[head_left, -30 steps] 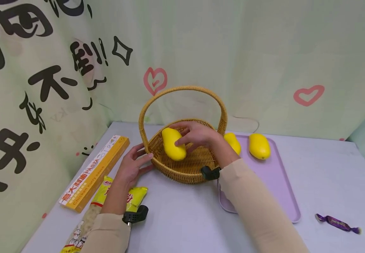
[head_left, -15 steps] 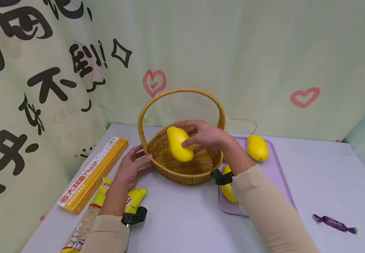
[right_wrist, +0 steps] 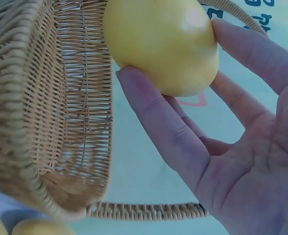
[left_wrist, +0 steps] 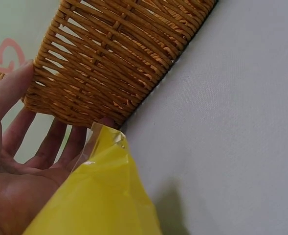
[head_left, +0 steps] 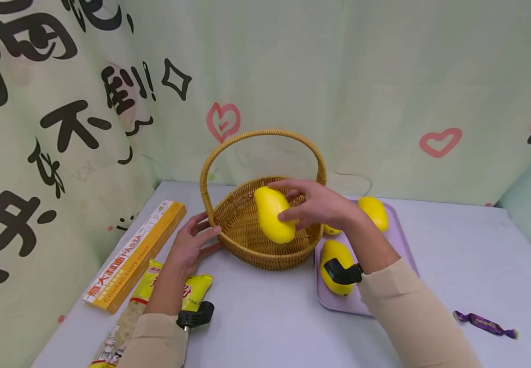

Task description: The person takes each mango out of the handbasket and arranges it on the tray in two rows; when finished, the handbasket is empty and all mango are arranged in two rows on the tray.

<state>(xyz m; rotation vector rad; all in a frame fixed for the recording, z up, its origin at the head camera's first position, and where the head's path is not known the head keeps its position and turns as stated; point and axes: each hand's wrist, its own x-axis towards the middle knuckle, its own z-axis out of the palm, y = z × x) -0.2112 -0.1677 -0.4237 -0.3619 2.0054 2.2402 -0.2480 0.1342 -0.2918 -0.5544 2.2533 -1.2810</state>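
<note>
My right hand (head_left: 318, 207) grips a yellow mango (head_left: 274, 214) between thumb and fingertips, above the wicker basket (head_left: 247, 250). In the right wrist view the mango (right_wrist: 163, 44) is clear of the basket wall (right_wrist: 85, 98). My left hand (head_left: 194, 243) holds the basket's left end, thumb at the rim and fingers against the outside. The left wrist view shows that thumb on the wicker (left_wrist: 99, 58). Several mangoes, such as the front mango (head_left: 336, 255) and the far mango (head_left: 373, 212), lie on a purple tray (head_left: 403, 245), partly hidden by my right arm.
An orange and white pasta box (head_left: 136, 255) lies left of the basket. Beside it, a yellow-ended packet (head_left: 196, 291) sits partly under my left forearm. A purple-wrapped candy (head_left: 486, 323) lies at the right. The arched basket handle (head_left: 265, 133) stands upright, with a curtain behind.
My right hand has moved to the right with the mango, over the basket. The forearm shift uncovers the front mango on the tray. My left hand stays at the basket's end.
</note>
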